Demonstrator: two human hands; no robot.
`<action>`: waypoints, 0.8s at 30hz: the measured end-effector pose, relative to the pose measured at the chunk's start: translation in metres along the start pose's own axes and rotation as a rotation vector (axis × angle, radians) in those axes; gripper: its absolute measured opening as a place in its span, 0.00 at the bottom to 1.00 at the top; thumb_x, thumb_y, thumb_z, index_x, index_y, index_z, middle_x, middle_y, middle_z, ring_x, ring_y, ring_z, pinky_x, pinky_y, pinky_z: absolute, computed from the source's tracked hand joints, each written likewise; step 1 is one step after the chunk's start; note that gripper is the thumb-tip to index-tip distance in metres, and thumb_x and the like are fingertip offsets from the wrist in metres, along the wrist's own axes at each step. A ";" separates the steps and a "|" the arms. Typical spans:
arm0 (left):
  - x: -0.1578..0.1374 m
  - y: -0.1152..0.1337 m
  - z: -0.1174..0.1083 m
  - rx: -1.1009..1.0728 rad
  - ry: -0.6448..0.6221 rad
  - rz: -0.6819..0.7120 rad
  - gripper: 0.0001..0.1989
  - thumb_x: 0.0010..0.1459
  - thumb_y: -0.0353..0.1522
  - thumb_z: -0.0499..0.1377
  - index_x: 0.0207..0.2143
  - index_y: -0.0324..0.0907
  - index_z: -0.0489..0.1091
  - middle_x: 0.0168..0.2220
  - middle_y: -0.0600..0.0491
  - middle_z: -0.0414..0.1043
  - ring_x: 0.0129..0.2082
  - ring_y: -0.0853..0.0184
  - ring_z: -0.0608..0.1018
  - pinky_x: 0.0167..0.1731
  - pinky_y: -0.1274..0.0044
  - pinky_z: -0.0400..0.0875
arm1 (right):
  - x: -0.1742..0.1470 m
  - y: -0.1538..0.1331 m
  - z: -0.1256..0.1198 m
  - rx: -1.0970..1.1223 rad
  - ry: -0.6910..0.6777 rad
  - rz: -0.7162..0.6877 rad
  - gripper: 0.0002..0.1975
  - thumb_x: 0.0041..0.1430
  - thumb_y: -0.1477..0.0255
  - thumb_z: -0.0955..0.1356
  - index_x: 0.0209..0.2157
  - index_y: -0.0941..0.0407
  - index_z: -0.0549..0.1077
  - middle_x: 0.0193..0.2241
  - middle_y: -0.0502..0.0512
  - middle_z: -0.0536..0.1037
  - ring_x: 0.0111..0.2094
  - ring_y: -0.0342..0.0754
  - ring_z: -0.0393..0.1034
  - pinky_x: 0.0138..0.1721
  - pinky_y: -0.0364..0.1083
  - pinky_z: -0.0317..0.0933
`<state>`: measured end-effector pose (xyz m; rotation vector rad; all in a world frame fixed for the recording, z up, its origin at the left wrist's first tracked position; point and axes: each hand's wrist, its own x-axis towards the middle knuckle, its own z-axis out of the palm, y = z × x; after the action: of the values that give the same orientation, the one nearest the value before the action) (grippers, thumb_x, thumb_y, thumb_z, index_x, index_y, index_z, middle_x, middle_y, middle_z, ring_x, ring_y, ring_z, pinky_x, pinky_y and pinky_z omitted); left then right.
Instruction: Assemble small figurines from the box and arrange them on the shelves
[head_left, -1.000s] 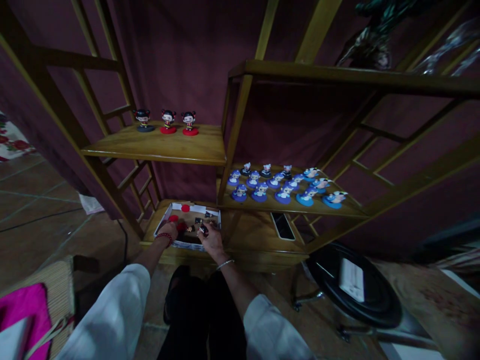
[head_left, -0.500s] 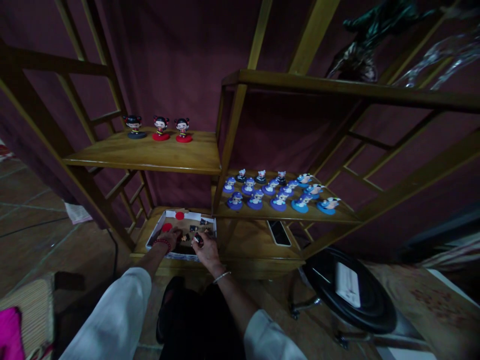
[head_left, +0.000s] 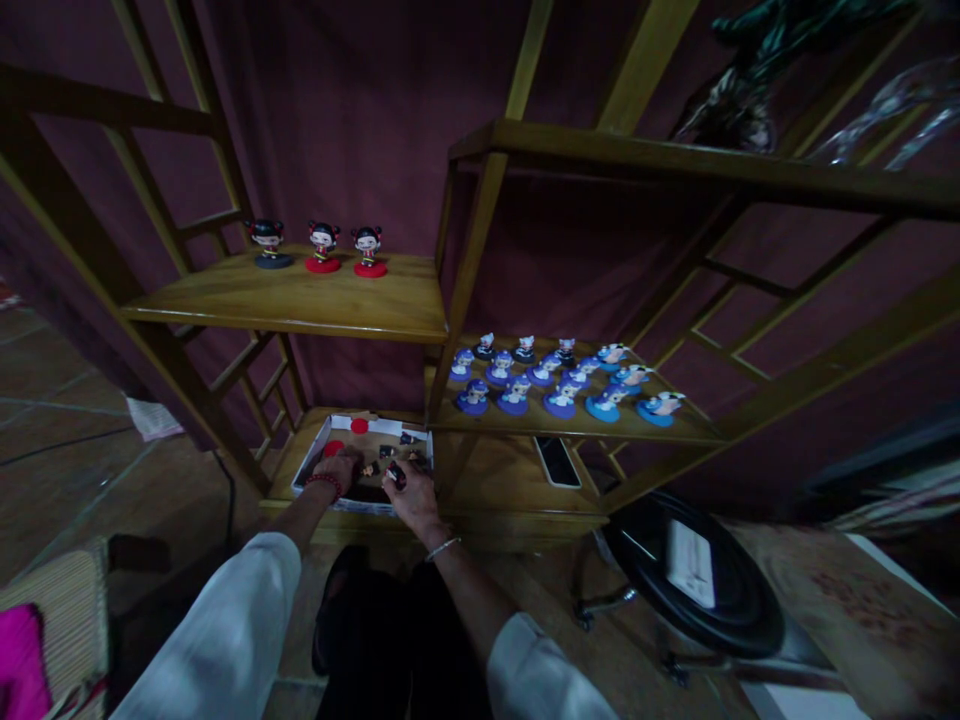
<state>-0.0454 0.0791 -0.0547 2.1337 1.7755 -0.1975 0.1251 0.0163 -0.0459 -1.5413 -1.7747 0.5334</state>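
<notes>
In the head view my right hand (head_left: 414, 494) is closed on a small black-haired figurine head (head_left: 395, 474), over the right part of a shallow white cardboard box (head_left: 311, 462). My left hand (head_left: 337, 470) reaches into the left part of the same box, beside a red disc (head_left: 334, 448). Its fingertips are dim and partly hidden, so I cannot tell what they hold. A second red disc (head_left: 360, 426) lies at the back of the box. Several small dark figurine pieces (head_left: 387, 452) lie between and behind my hands.
Three black-haired figurines (head_left: 322, 242) stand on the upper left shelf (head_left: 285, 303). Several purple, blue and dark figurines (head_left: 561, 397) fill the middle right shelf. Below them lies a phone (head_left: 557, 463). A black stool (head_left: 720, 600) with a white packet (head_left: 691, 563) stands at the right.
The view has tilted and shifted slightly. My left hand has moved a little within the box, near the red disc. My right hand keeps the figurine head in nearly the same place.
</notes>
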 end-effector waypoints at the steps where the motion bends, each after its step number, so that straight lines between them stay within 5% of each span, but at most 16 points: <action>1: 0.000 0.000 0.000 0.014 -0.006 -0.013 0.19 0.53 0.25 0.47 0.47 0.39 0.66 0.45 0.38 0.69 0.43 0.55 0.72 0.42 0.64 0.65 | 0.000 0.000 0.000 0.002 -0.002 -0.004 0.11 0.50 0.71 0.64 0.37 0.54 0.71 0.34 0.53 0.74 0.34 0.44 0.69 0.38 0.41 0.61; 11: -0.007 0.005 -0.007 0.065 -0.035 -0.070 0.18 0.54 0.24 0.46 0.46 0.34 0.66 0.45 0.37 0.68 0.43 0.56 0.73 0.40 0.66 0.66 | 0.001 0.000 0.000 0.032 0.037 0.011 0.15 0.48 0.72 0.65 0.41 0.56 0.70 0.37 0.54 0.74 0.38 0.46 0.68 0.43 0.44 0.61; 17: -0.008 0.006 -0.008 0.057 -0.050 -0.096 0.15 0.58 0.32 0.49 0.46 0.36 0.64 0.46 0.42 0.67 0.43 0.60 0.72 0.41 0.65 0.66 | 0.001 0.003 0.003 0.069 0.019 0.005 0.17 0.48 0.72 0.65 0.43 0.54 0.69 0.38 0.53 0.74 0.39 0.45 0.68 0.44 0.44 0.61; 24: -0.008 0.005 -0.003 0.032 -0.008 -0.106 0.17 0.53 0.26 0.47 0.44 0.33 0.67 0.46 0.35 0.65 0.43 0.53 0.71 0.40 0.65 0.65 | 0.001 0.004 0.004 0.050 0.043 -0.006 0.16 0.48 0.72 0.65 0.42 0.55 0.70 0.39 0.54 0.74 0.40 0.46 0.68 0.44 0.44 0.60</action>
<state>-0.0423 0.0725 -0.0484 2.0589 1.8950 -0.2624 0.1246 0.0185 -0.0512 -1.5022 -1.7207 0.5336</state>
